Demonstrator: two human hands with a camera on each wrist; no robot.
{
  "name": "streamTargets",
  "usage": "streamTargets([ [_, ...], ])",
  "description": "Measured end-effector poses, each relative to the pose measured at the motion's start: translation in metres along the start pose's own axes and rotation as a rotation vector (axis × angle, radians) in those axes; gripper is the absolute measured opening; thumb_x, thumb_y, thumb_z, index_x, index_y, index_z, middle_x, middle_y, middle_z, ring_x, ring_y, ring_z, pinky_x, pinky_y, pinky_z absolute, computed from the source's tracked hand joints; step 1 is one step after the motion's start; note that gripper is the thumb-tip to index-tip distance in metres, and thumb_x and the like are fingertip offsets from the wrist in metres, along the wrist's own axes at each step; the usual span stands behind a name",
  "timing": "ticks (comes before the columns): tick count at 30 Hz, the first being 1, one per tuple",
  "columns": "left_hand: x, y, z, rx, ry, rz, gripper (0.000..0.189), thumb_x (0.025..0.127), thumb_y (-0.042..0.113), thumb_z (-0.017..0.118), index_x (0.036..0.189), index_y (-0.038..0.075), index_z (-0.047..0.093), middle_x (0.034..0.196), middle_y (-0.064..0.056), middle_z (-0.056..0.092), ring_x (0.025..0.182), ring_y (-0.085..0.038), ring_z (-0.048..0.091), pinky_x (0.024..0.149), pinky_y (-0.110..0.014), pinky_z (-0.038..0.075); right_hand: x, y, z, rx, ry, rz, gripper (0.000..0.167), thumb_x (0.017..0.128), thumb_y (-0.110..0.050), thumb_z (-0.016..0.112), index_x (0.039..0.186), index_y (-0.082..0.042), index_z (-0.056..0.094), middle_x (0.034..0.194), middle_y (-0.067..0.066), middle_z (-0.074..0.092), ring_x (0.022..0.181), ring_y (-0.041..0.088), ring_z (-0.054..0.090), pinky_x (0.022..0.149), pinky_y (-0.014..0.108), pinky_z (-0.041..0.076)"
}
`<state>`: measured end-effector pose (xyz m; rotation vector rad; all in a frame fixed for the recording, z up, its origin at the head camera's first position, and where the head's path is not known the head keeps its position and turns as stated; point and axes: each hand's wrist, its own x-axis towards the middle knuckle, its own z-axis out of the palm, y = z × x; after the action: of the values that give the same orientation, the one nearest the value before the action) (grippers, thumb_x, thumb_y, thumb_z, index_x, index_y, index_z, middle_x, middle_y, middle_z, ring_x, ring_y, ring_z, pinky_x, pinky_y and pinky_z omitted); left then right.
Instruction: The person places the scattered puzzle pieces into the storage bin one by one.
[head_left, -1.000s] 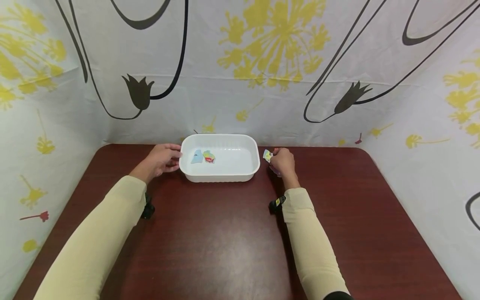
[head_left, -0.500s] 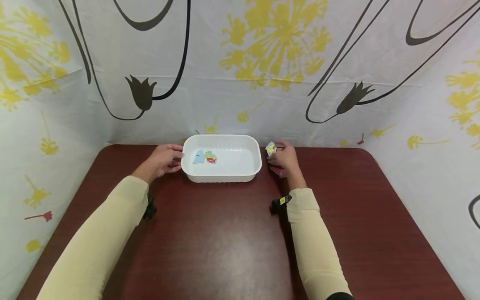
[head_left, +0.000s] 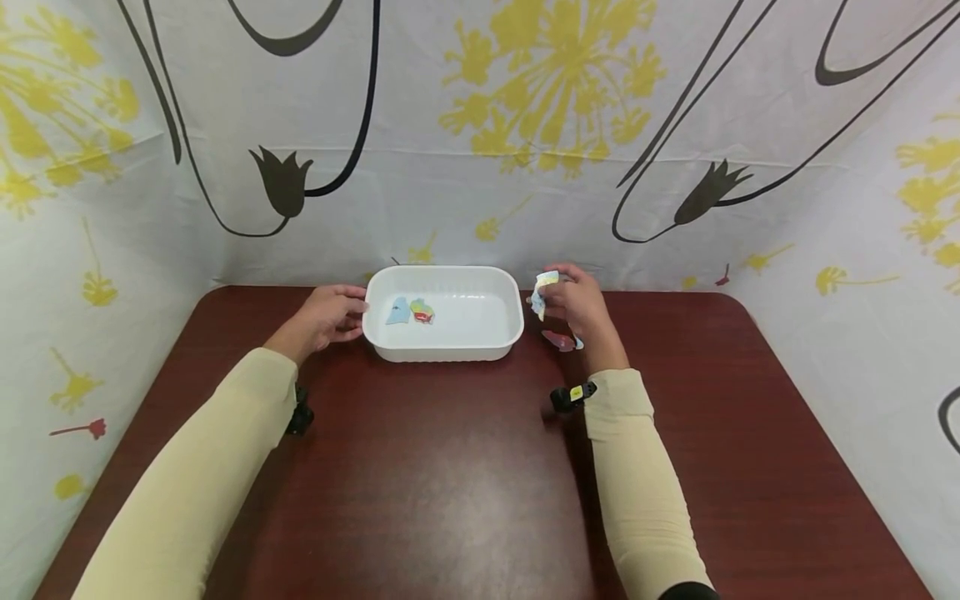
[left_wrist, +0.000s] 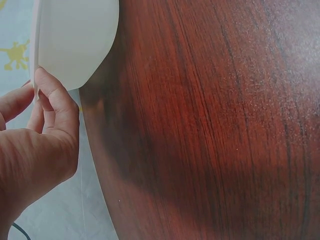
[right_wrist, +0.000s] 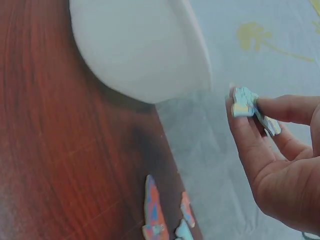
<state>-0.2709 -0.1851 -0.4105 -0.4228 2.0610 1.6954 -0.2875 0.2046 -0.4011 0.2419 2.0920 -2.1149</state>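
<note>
My left hand (head_left: 326,317) pinches the left rim of a white plastic tub (head_left: 442,355), thumb and fingers on either side of the rim (left_wrist: 35,50) in the left wrist view. Inside the tub lie a light blue cutout piece (head_left: 398,311) and a green, yellow and red one (head_left: 422,312). To the right of the tub, my right hand (head_left: 585,304) holds small flat printed cutouts (right_wrist: 243,102) between thumb and fingers, raised above the table. They are pale blue and yellow, partly hidden by the fingers; I cannot tell how many.
Several more cutouts lie on the dark wooden table (head_left: 465,467) under my right hand, among them a long red and blue piece (right_wrist: 154,210), a small orange one (right_wrist: 187,209) and a pale blue one (right_wrist: 183,231). A patterned white cloth (head_left: 420,200) hangs behind the table.
My right hand has risen from the table beside the tub with the cutouts, moving slightly back and right, uncovering the reddish piece below. My left hand stays at the tub's rim.
</note>
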Motion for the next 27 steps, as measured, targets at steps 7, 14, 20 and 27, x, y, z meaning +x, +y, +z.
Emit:
streamTargets([
  [7,0.001,0.0,0.0,-0.005,0.006,-0.004,0.043,0.1,0.015,0.052,0.143,0.01,0.046,0.125,-0.014,0.052,0.083,-0.016,0.056,0.074,-0.026,0.056,0.002,-0.004,0.009,0.104,0.026,0.001,0.028,0.088,0.002,0.065,0.112,0.001,0.05,0.089,0.01,0.061,0.066,0.017,0.069,0.067,0.032,0.059],
  [14,-0.001,0.0,0.0,0.005,0.006,-0.006,0.043,0.101,0.016,0.052,0.143,0.01,0.045,0.125,-0.014,0.052,0.085,-0.017,0.056,0.078,-0.028,0.056,-0.001,-0.004,0.024,0.101,-0.017,0.008,0.047,0.087,0.006,0.057,0.133,0.009,0.051,0.116,0.02,0.056,0.073,0.016,0.066,0.068,0.028,0.059],
  [20,0.0,-0.001,0.0,0.005,0.002,-0.003,0.044,0.101,0.016,0.052,0.143,0.01,0.045,0.123,-0.013,0.052,0.084,-0.016,0.057,0.077,-0.027,0.056,0.002,0.0,0.039,0.102,-0.018,0.019,0.038,0.086,0.007,0.06,0.123,0.015,0.057,0.124,0.023,0.054,0.085,0.02,0.064,0.074,0.031,0.059],
  [27,-0.001,-0.001,0.0,0.0,0.004,-0.002,0.043,0.1,0.016,0.052,0.143,0.01,0.046,0.122,-0.013,0.053,0.083,-0.016,0.057,0.074,-0.026,0.056,0.006,0.003,0.054,0.015,0.012,0.042,0.028,0.088,0.003,0.065,0.114,0.011,0.064,0.112,0.015,0.059,0.091,0.021,0.061,0.073,0.033,0.059],
])
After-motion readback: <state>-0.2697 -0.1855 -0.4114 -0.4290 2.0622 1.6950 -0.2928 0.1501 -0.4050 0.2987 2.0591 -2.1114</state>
